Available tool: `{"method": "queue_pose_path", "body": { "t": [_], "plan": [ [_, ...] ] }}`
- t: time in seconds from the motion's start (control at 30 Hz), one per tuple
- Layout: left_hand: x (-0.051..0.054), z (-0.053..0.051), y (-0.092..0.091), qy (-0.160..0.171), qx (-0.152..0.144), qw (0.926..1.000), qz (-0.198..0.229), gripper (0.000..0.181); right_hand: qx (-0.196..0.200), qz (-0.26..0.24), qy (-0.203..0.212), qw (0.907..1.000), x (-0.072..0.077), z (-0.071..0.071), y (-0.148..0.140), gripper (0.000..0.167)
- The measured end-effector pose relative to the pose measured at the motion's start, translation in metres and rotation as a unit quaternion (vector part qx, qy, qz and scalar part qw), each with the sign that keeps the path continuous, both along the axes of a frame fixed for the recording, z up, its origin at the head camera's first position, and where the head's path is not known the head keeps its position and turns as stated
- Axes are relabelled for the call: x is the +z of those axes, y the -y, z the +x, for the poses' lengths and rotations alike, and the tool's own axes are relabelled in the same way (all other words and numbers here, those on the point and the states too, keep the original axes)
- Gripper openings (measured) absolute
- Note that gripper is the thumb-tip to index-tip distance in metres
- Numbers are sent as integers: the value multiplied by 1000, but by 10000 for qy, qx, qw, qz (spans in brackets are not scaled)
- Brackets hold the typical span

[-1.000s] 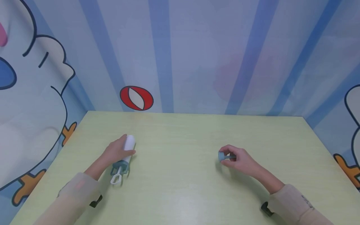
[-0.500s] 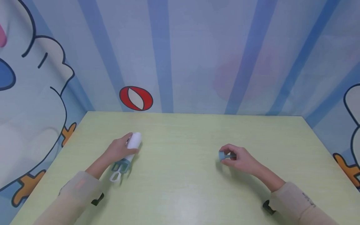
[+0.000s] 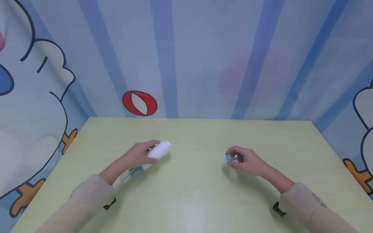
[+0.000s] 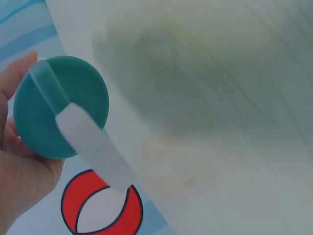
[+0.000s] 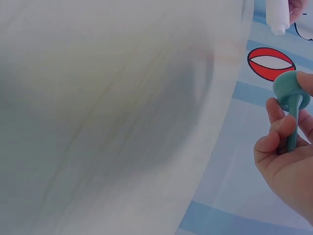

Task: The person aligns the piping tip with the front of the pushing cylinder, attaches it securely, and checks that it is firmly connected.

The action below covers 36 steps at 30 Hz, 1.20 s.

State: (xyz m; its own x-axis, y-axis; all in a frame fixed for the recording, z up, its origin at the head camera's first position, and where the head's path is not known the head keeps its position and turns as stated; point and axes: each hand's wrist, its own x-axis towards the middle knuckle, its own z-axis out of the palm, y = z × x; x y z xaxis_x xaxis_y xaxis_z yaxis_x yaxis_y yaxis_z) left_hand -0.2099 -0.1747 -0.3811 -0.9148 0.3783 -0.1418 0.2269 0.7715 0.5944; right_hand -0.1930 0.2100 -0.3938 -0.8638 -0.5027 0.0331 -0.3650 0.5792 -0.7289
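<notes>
My left hand point(image 3: 138, 155) grips what looks like a toy syringe point(image 3: 158, 150), with a white barrel, a small nozzle and a teal rear end. It is held tilted over the table, its nozzle toward the far right. In the left wrist view the round teal end point(image 4: 90, 88) faces the camera, with a white pull handle point(image 4: 93, 147) sticking out. My right hand point(image 3: 249, 160) pinches a small teal piece point(image 3: 229, 158) with a cup-shaped head and a thin stem. The right wrist view shows its stem point(image 5: 293, 120) lying along the fingers. The two things are apart.
A pale yellow-green table point(image 3: 192, 194) lies under both hands. Behind it rises a blue striped wall point(image 3: 201, 58) printed with a red and white ball point(image 3: 140, 103). Cartoon figures cover the side walls.
The left hand has lifted the toy syringe, moved it right toward the middle and turned its nozzle rightward. The right hand has barely moved with the teal piece.
</notes>
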Motion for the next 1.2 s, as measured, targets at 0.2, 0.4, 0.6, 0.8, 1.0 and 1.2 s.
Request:
{"method": "queue_pose_path", "body": {
  "t": [0.2,0.4,0.6,0.8,1.0,1.2],
  "plan": [
    [4,1,-18,-149,-575,9982,26,60,287,-70,-196,9994,1,-4,5,32],
    [7,2,-35,-201,-1034,9944,-100,57,479,-15,-175,9987,1,-8,12,28],
    [6,2,-49,-187,-1411,9898,-111,56,409,124,51,9991,4,-10,19,28],
    [3,1,-61,-207,-1686,9855,-43,54,454,24,105,9989,3,-10,24,27],
    [2,1,-72,-176,-1792,9835,-165,55,494,-30,154,9987,1,-10,28,27],
    [-1,1,-81,-189,-1829,9828,-181,56,541,-21,116,9985,-1,-11,33,27]
  ]
}}
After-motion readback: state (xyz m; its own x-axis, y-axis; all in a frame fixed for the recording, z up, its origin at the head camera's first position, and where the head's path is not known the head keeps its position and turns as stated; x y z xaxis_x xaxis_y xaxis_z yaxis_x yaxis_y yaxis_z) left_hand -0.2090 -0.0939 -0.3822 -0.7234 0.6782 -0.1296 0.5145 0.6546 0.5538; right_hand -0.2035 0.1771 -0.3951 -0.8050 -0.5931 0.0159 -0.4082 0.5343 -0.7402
